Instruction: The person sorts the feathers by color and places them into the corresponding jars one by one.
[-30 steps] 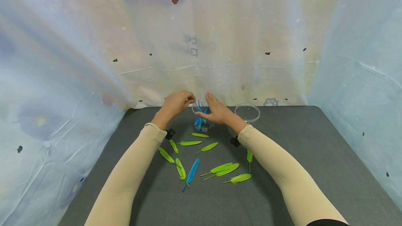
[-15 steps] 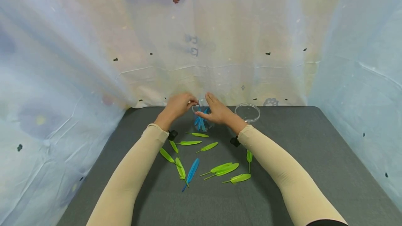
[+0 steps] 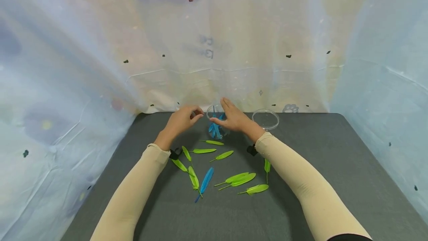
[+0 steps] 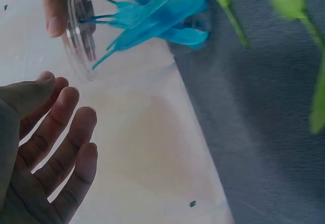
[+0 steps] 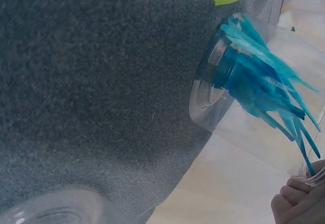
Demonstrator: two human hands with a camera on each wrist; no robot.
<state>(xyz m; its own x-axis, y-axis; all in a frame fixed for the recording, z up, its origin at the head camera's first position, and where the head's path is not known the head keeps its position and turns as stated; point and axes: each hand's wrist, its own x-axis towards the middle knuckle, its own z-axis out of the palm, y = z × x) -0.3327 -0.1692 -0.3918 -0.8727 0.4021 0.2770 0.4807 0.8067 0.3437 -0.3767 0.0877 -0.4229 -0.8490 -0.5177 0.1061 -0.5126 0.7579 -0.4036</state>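
A clear plastic jar (image 3: 223, 134) stands near the table's back edge with a bunch of blue feathers (image 3: 214, 130) inside, quills towards the mouth. My right hand (image 3: 235, 117) grips the jar near its rim, thumb on the near side and fingers on the far side. To the left of the rim, my left hand (image 3: 183, 119) is held apart from the jar; in the left wrist view its loosely bent fingers (image 4: 81, 127) have nothing between them. One blue feather (image 3: 207, 180) lies on the table, overlapping a green feather (image 3: 193, 177) at its quill.
Several green feathers lie spread over the grey table (image 3: 220, 218), including a green feather (image 3: 255, 189) at the near right and a green feather (image 3: 267, 166) beside the right sleeve. A round clear lid (image 3: 267, 127) is right of the jar. A patterned curtain (image 3: 247, 47) hangs behind.
My left hand put a blue feather down into the jar, let it go and drew back left from the rim. The right hand stays on the jar.
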